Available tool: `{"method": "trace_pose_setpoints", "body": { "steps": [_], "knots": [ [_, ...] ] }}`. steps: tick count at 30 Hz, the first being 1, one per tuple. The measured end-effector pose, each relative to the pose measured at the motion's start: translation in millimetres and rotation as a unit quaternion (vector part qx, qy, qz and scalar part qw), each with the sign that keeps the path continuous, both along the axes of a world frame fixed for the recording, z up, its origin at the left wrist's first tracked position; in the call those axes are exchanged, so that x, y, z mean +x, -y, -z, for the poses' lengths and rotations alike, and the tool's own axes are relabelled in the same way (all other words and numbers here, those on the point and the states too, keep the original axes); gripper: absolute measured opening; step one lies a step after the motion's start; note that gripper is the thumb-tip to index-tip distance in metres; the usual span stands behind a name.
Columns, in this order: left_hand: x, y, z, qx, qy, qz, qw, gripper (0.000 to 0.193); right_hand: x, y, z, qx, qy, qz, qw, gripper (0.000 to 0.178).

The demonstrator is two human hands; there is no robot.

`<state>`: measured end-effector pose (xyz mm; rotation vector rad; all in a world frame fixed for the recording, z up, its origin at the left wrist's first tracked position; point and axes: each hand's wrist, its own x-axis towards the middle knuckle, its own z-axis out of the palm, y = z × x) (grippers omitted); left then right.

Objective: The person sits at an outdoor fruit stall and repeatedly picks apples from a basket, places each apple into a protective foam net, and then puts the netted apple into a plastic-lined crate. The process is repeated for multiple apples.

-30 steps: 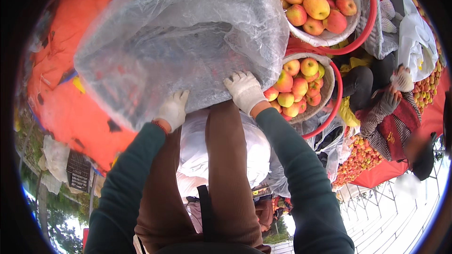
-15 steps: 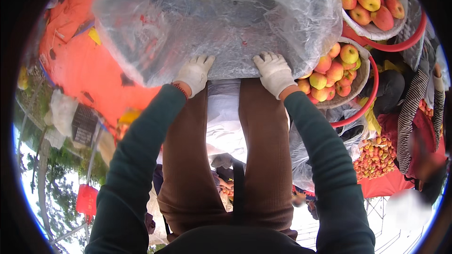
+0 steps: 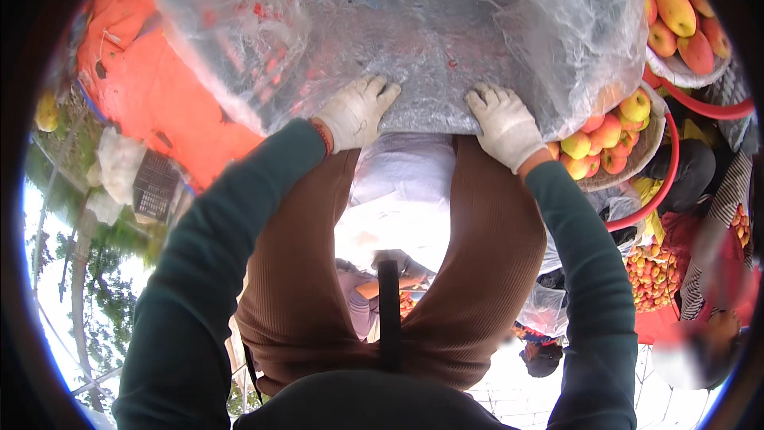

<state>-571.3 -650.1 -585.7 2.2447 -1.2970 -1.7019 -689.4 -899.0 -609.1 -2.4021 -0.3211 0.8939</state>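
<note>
A large, clear, crinkled plastic sheet (image 3: 430, 48) spreads in front of me, its near edge running in front of my knees. My left hand (image 3: 355, 114), in a white glove, grips that edge, with the fingers laid over the plastic and the thumb toward the middle. Further right my right hand (image 3: 504, 125), gloved the same way, closes on the same edge with its fingers bent over it. Grey and some red show dimly through the plastic; what lies under it I cannot make out.
At the right stand a basket of red-yellow apples (image 3: 609, 139) with a red handle (image 3: 672, 171) and another apple basket (image 3: 684, 20) farther off. An orange sheet (image 3: 143, 87) covers the left side, near a dark crate (image 3: 155, 187). A person in striped sleeves (image 3: 720, 227) is at far right.
My hands stay on the plastic's near edge, now a little farther apart. The view has shifted, so the apple baskets sit farther right, and my knees are spread wider.
</note>
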Motion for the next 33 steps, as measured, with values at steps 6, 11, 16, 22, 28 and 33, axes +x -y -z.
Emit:
{"method": "trace_pose_setpoints", "body": {
  "steps": [6, 11, 16, 22, 28, 33],
  "knots": [
    [-6, -8, 13, -0.020, -0.034, 0.015, 0.999, 0.065, 12, 2, -1, 0.023, -0.073, -0.091, 0.993, 0.048],
    [-12, -14, 19, -0.047, -0.005, 0.010, 0.999, 0.065, 22, 2, 3, 0.012, -0.117, -0.138, 0.983, 0.057],
    [-11, -17, 23, -0.073, 0.002, 0.008, 0.997, 0.064, 29, 1, 4, 0.028, -0.139, -0.139, 0.980, 0.061],
    [-6, -20, 25, -0.127, -0.017, -0.054, 0.990, 0.060, 39, 4, 4, 0.043, -0.166, -0.135, 0.976, 0.064],
    [-3, -18, 25, -0.134, -0.047, -0.030, 0.989, 0.065, 36, 7, 8, 0.060, -0.156, -0.158, 0.973, 0.068],
    [2, -11, 17, -0.122, -0.056, 0.003, 0.991, 0.065, 35, 8, 5, 0.072, -0.117, -0.165, 0.977, 0.072]
  ]
}}
